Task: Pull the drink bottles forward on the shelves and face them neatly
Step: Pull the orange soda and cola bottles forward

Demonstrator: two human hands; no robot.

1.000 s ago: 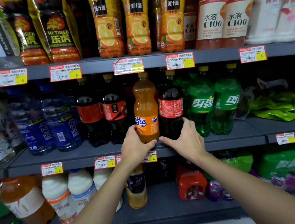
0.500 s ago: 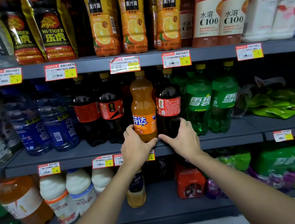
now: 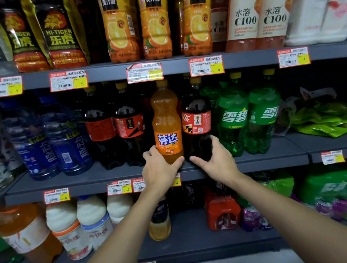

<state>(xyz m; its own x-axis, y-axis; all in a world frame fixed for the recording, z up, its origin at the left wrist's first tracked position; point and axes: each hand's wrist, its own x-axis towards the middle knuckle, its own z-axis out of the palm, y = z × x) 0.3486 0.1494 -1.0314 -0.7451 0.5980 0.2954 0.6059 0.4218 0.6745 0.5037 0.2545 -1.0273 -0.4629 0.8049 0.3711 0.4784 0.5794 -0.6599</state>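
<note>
Orange bottle (image 3: 166,123) label now turned frontward; left hand (image 3: 159,169) gripping base.

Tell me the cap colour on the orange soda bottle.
Yellow-orange cap, on the orange plastic soda bottle; head view.

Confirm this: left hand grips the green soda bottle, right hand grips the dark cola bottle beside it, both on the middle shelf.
Not quite. In the head view the left hand grips the orange soda bottle, not a green one. The right hand does grip the dark cola bottle beside it on the middle shelf.
</note>
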